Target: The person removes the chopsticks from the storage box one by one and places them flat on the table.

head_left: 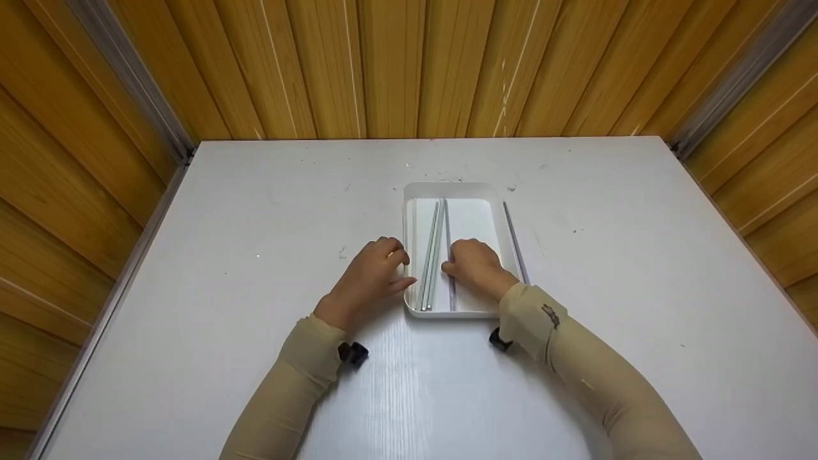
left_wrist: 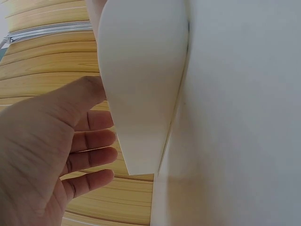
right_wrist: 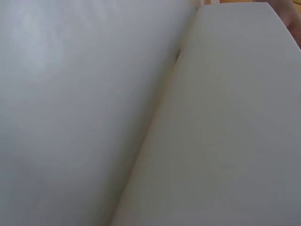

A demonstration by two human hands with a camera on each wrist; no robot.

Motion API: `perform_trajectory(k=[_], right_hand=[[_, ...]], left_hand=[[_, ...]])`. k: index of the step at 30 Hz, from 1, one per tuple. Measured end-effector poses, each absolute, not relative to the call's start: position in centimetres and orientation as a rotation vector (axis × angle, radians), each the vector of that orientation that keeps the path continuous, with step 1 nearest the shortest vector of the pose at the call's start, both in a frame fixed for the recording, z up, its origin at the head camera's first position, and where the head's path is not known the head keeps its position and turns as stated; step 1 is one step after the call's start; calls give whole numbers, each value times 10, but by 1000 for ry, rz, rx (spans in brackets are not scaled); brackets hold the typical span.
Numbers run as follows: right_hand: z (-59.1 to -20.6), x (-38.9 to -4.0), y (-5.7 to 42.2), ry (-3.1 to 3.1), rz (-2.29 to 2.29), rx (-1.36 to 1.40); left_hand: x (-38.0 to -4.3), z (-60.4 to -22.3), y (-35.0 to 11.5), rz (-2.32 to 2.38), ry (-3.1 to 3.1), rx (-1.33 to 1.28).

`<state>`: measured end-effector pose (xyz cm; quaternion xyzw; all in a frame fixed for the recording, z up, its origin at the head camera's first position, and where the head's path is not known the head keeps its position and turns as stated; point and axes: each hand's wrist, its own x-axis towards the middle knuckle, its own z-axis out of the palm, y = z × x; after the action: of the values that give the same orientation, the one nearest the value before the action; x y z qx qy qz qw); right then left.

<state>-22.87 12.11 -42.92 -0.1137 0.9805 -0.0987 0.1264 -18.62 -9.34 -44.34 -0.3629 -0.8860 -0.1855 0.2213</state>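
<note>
A white rectangular tray (head_left: 473, 217) stands lengthwise on the table, holding several pale green chopsticks (head_left: 429, 255) on its left side. Beside them lies a grey-purple chopstick (head_left: 452, 297). My right hand (head_left: 476, 263) reaches into the tray, its curled fingers pinching this grey-purple chopstick around its middle. At the tray's left wall, my left hand (head_left: 374, 271) has loosely bent fingers spread beside the rim. The left wrist view shows the fingertips and thumb of that left hand (left_wrist: 61, 136) close against the tray (left_wrist: 141, 94). In the right wrist view the tray wall (right_wrist: 230, 108) hides the right fingers.
Another grey-purple chopstick (head_left: 516, 246) lies on the table along the tray's right outer side. The white table (head_left: 287, 185) reaches back to a wood-panelled wall (head_left: 390, 70), with more panels on both sides.
</note>
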Motion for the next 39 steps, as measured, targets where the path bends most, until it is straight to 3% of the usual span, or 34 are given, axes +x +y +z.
perform_trajectory(k=[39], right_hand=[[-414, -229, 137, 2884, -378, -222]], left_hand=[[-187, -443, -94, -572, -2456, -1029]])
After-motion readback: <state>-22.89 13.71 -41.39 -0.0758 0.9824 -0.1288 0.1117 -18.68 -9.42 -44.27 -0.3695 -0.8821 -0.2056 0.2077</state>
